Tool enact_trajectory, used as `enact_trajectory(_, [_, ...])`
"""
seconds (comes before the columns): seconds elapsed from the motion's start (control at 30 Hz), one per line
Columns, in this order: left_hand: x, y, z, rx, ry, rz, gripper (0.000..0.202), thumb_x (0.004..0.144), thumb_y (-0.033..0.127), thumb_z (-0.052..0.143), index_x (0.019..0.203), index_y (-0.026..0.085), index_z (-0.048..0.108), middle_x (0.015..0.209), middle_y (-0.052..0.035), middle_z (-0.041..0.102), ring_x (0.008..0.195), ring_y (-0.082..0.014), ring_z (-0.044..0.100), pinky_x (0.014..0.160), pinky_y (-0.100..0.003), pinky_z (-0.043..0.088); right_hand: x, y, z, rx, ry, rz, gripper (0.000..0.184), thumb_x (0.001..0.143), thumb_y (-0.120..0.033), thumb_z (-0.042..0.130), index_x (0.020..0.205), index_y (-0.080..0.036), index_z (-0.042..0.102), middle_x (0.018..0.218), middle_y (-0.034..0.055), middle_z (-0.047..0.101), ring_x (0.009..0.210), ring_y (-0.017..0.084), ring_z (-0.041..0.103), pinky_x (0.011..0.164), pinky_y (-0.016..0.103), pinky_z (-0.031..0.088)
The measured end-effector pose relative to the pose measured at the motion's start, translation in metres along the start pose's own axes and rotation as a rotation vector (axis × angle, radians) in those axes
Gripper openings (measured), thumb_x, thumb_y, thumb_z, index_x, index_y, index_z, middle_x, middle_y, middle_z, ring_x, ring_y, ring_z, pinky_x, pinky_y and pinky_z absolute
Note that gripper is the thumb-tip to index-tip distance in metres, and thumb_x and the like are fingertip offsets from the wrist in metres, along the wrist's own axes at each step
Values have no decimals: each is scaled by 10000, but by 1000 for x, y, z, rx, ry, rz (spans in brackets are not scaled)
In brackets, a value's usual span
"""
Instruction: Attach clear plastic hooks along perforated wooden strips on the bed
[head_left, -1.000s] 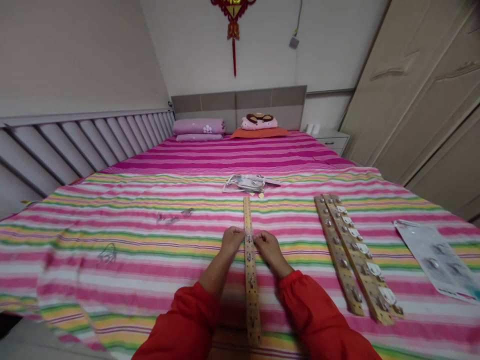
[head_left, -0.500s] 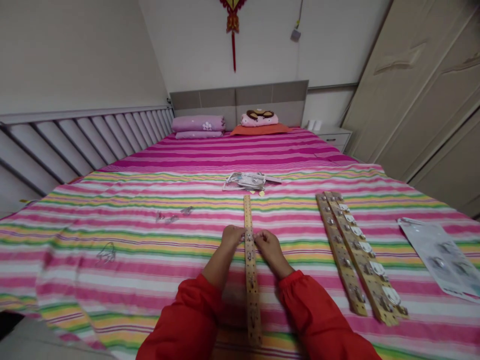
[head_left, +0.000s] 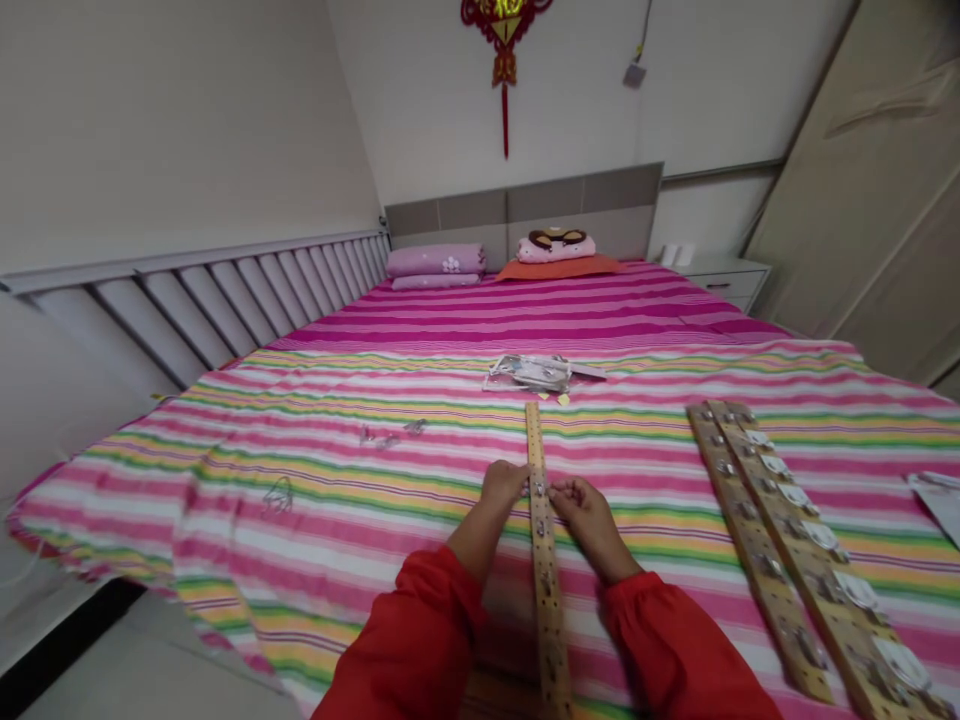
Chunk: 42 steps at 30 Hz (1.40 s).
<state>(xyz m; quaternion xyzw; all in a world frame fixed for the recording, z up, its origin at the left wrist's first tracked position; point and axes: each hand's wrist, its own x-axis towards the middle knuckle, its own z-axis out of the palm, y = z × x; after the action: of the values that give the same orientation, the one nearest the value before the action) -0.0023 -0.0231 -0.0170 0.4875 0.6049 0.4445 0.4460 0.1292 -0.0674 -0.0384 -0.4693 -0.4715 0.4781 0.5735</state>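
A narrow wooden strip [head_left: 533, 430] with rows of holes lies lengthwise on the striped bedspread in front of me. Several small metal fittings, which look like latches, sit along it. My left hand [head_left: 504, 486] is closed at the strip's left edge, thumb and fingers pressed against it beside one metal fitting [head_left: 540, 489]. From the other side my right hand [head_left: 589, 512] comes up to the same fitting, its thumb and index finger pinched together at the strip's right edge. Anything between those fingertips is too small to make out.
To the right lie more wooden strips [head_left: 739, 500] with metal fittings and white pieces. Beyond my strip is a clear plastic packet [head_left: 536, 372]. Small metal parts [head_left: 386, 440] and a tangle of thin wire [head_left: 278, 494] lie left. A package [head_left: 937, 500] shows at the right edge.
The view has turned left, so everything appears shifted to the right. Both hands stay at the same fitting; the right hand's fingers have shifted slightly.
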Motion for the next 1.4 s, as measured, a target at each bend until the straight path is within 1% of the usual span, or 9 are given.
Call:
enact_trajectory(0.13, [6,10,-34,90,69,23,273,753,319,564,539,154,595,516,-56,602,479,-147,542,483,-262,409,-3,0,-3,30,43,-10,379,653,-556,692,706,-195,590,636,5,595,602,162,530,561,283,428])
enact_trajectory(0.23, [22,17,-82,215,293,87,97,722,174,554,704,143,643,692,-61,641,682,-175,592,668,-280,452,-3,-1,-3,30,66,-11,382,672,-576,667,667,-203,587,569,-16,534,530,140,455,475,260,362])
enact_trajectory(0.4, [46,15,-154,417,604,141,300,767,175,496,1016,112,650,1057,-157,607,1066,-292,504,905,-403,369,-5,-7,-2,19,42,34,390,704,-586,635,615,-225,518,479,-59,395,441,112,312,407,253,245])
enact_trajectory(0.57, [60,2,-180,908,662,161,320,795,240,496,1027,139,692,1087,-164,621,1025,-323,528,843,-416,378,-5,-10,-1,3,36,35,404,718,-588,620,598,-222,499,503,-60,373,461,110,296,418,252,231])
enact_trajectory(0.73, [64,4,-190,968,675,178,269,789,262,500,877,163,734,977,-143,674,966,-312,558,790,-392,385,-3,-8,-2,-29,43,-9,429,712,-609,610,576,-218,497,530,-46,404,505,127,351,462,259,291])
enact_trajectory(0.9, [49,14,-183,384,722,292,239,757,310,539,845,169,710,856,-75,693,839,-220,597,779,-334,425,-3,-8,-1,-18,28,4,435,714,-621,600,567,-228,485,473,-62,372,454,121,316,436,262,268])
enact_trajectory(1.1, [-9,9,-136,-457,360,67,248,585,342,738,748,166,675,682,11,646,632,-96,564,625,-213,430,-1,-6,-1,8,47,8,426,726,-589,610,553,-223,480,446,-77,351,424,102,288,405,252,227])
enact_trajectory(1.23, [-51,3,-95,-656,222,-125,322,488,334,812,723,166,669,593,30,587,525,-53,498,507,-168,372,0,-5,-1,89,46,21,422,684,-578,658,548,-218,485,436,-82,365,410,92,291,391,241,205])
enact_trajectory(1.4, [-72,7,-55,-637,152,-173,383,471,367,811,773,166,687,633,15,618,564,-65,531,520,-173,379,-3,-9,-1,138,30,40,406,677,-580,657,577,-212,517,428,-86,383,365,77,271,365,236,169])
